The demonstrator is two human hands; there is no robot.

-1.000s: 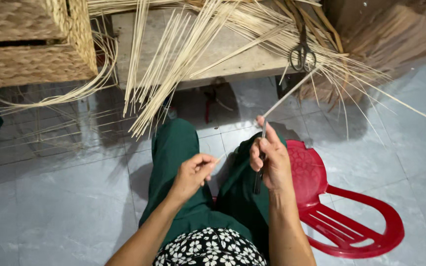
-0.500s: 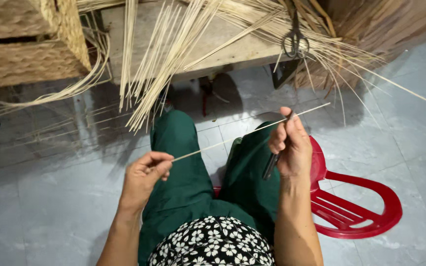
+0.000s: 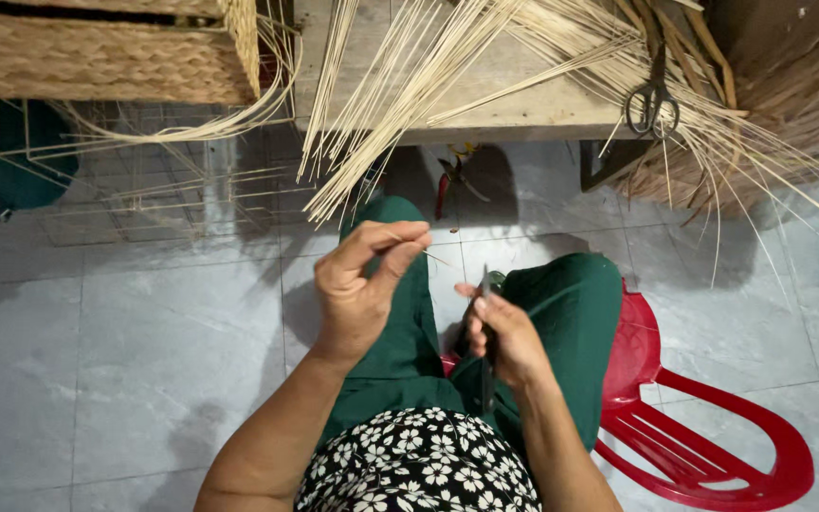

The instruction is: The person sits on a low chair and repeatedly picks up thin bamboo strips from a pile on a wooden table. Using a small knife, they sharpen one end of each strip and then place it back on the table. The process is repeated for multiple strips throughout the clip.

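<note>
Thin reed strip (image 3: pixel 436 257) pinched by left hand (image 3: pixel 364 289) fingertips just above green-trousered knee (image 3: pixel 400 284), apparently to keep it taut. Right hand (image 3: pixel 504 332), beside that knee, clenched around dark knife (image 3: pixel 487 332), blade raised toward the strip.

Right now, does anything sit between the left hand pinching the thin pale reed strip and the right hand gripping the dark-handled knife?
Nothing visible does. The left hand pinches the thin pale reed strip above the green-trousered knee; the right hand grips the dark-handled knife beside it, only open air between.
</note>
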